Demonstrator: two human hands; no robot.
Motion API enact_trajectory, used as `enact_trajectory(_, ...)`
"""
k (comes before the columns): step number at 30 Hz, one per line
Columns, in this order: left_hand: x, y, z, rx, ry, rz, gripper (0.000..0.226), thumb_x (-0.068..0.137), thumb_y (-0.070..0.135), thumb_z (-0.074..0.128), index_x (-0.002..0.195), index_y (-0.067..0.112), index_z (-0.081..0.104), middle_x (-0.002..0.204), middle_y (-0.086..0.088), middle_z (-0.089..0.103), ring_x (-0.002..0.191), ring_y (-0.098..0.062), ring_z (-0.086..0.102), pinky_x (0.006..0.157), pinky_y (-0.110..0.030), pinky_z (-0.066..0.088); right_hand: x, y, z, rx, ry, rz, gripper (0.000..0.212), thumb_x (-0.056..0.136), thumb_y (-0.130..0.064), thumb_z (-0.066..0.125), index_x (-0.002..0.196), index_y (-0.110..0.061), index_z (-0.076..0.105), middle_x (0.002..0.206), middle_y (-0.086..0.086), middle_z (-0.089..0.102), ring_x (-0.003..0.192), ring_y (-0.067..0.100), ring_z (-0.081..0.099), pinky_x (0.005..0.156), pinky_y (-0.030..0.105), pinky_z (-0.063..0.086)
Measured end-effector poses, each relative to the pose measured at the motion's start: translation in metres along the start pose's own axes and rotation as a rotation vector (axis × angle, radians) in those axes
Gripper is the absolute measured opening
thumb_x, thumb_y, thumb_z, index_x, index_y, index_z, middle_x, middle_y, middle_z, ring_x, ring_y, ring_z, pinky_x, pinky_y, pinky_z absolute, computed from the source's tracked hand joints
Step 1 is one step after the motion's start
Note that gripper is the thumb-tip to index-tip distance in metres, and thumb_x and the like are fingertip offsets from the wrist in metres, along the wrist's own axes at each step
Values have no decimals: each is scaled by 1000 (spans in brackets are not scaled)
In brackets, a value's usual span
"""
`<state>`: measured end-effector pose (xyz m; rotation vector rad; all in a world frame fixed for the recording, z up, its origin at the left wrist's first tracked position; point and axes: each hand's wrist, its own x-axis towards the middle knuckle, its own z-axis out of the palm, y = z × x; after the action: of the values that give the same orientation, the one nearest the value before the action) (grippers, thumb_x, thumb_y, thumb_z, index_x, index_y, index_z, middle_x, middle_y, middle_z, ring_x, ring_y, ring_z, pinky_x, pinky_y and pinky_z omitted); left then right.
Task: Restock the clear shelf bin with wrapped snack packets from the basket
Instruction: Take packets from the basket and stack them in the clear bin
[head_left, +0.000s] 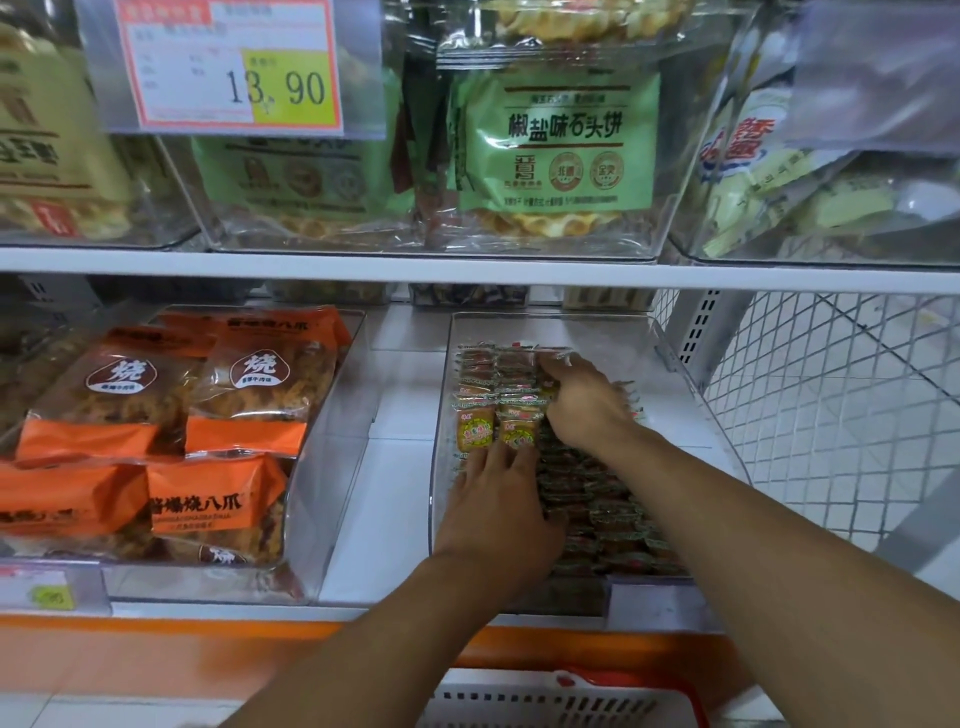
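Both hands — left hand (493, 512), right hand (584, 402) — on snack packets (475, 415), clear bin (670, 374)

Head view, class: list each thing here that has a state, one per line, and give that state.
clear shelf bin: open-topped, partly filled
snack packets: lying in rows inside the bin
left hand: flat on packets
right hand: fingers curled on packets
basket: below the shelf, contents hidden
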<state>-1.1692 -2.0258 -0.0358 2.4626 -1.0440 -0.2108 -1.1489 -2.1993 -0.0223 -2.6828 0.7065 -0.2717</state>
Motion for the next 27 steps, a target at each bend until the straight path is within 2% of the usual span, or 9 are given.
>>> enact_trajectory(3,1,0,0,-7,-11,4,63,91,40,62,148,23,40,146,-3,44,139,-25,32,119,-43,33,1,0,2,83,50,11,80,91,-3,58,160,-27,24,151,16,40,119,35,57,84,32,50)
enact_trajectory(5,-1,1,-1,-11,-18,11,60,92,36,60,147,22,41,145,-4,45,138,-26,34,118,-44,34,1,2,1,148,88,59,89,90,-4,65,161,-23,15,146,18,40,106,36,62,72,26,44)
enact_trajectory(11,-15,15,-16,-16,75,78,49,89,18,59,137,14,53,134,-10,53,130,-30,40,109,-43,40,-25,4,-22,181,201,29,68,89,1,63,151,-17,39,143,18,45,116,36,59,88,29,48)
enact_trajectory(15,-41,22,-32,-108,244,179,38,83,9,62,121,12,64,119,-10,62,116,-30,51,97,-42,46,-71,-14,-40,368,478,-244,41,87,13,48,121,-5,64,118,13,63,105,22,60,91,26,51)
enact_trajectory(19,-93,11,-27,-283,372,288,9,83,9,64,91,14,62,81,1,62,79,-23,57,66,-37,47,-143,-31,-33,565,704,-553,24,71,20,43,73,2,58,72,11,57,70,17,50,65,24,40)
enact_trajectory(21,-123,-2,-4,-326,246,239,9,83,18,62,88,21,56,68,10,56,65,-18,56,58,-34,45,-184,-27,-10,695,588,-560,23,70,18,41,70,-1,53,70,5,52,66,15,45,63,25,38)
enact_trajectory(23,-146,-24,32,-272,-17,141,14,83,26,62,93,27,53,70,10,58,68,-17,60,59,-33,46,-228,-12,27,709,350,-509,21,71,12,42,71,-6,53,71,-1,52,67,13,47,63,25,39)
enact_trajectory(25,-165,-54,73,-113,-340,-4,26,85,30,65,108,27,56,96,3,68,91,-23,67,75,-34,52,-263,14,77,490,-13,-369,19,77,2,48,79,-14,58,82,-7,58,81,13,55,72,30,47)
enact_trajectory(27,-180,-89,115,-112,-591,-170,42,87,27,70,126,21,57,122,-5,65,111,-23,63,90,-30,51,-284,49,131,123,-374,-175,18,86,-9,56,97,-22,61,107,-5,63,110,18,57,92,35,50)
